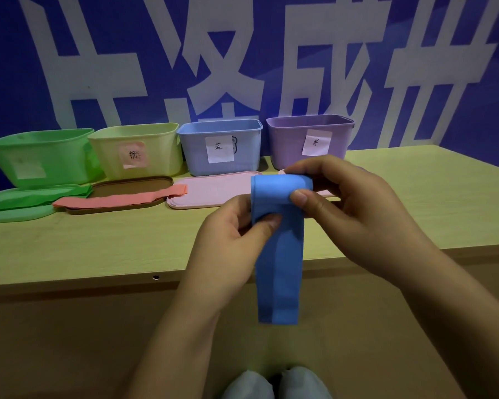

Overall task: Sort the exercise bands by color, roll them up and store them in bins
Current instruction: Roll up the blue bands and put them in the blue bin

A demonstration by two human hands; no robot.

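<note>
My left hand (231,223) and right hand (349,197) pinch the blue band (277,254), rolled at top, tail hanging toward 6 o'clock past the worktop (98,243) edge.

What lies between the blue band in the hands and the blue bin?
In the head view, a pink lid lies on the table between the blue band and the blue bin.

Blue lettered wall (271,53), wooden table (98,246)

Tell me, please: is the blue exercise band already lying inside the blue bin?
No, the blue exercise band is held in front of the table by the left hand and right hand, outside the blue bin.
</note>
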